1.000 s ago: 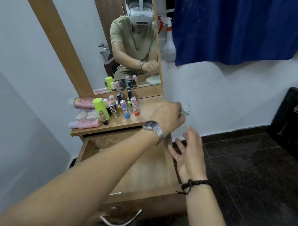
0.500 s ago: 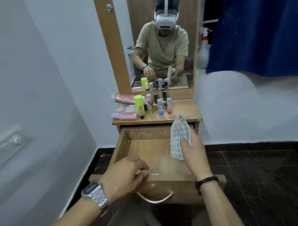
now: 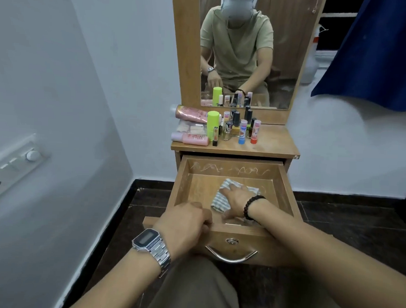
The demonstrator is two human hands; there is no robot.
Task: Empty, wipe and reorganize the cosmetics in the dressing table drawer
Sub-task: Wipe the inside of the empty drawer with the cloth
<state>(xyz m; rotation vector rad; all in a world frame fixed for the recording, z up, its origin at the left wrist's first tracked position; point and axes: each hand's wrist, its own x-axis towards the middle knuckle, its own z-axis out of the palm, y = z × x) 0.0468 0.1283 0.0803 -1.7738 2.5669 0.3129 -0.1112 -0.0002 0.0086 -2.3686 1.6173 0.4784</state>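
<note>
The wooden drawer (image 3: 286,191) is pulled out and holds only a striped grey-white cloth (image 3: 221,200) on its floor. My right hand (image 3: 236,198) lies flat on the cloth with fingers spread, pressing it down. My left hand (image 3: 185,224) grips the drawer's front edge, fingers curled over it. Several cosmetics (image 3: 230,128) stand on the tabletop above: a green bottle (image 3: 212,124), pink tubes (image 3: 193,138), nail polish bottles and lip balm sticks.
A mirror (image 3: 247,51) rises behind the tabletop (image 3: 273,142). A white wall with a switch panel (image 3: 17,161) is close on the left. A blue curtain (image 3: 373,49) hangs at upper right. The drawer's metal handle (image 3: 230,256) sits above my knees; dark floor lies around.
My right hand brought the cloth down from above the drawer onto its floor. My left hand settled onto the drawer's front edge. The view shifted to centre on the dressing table.
</note>
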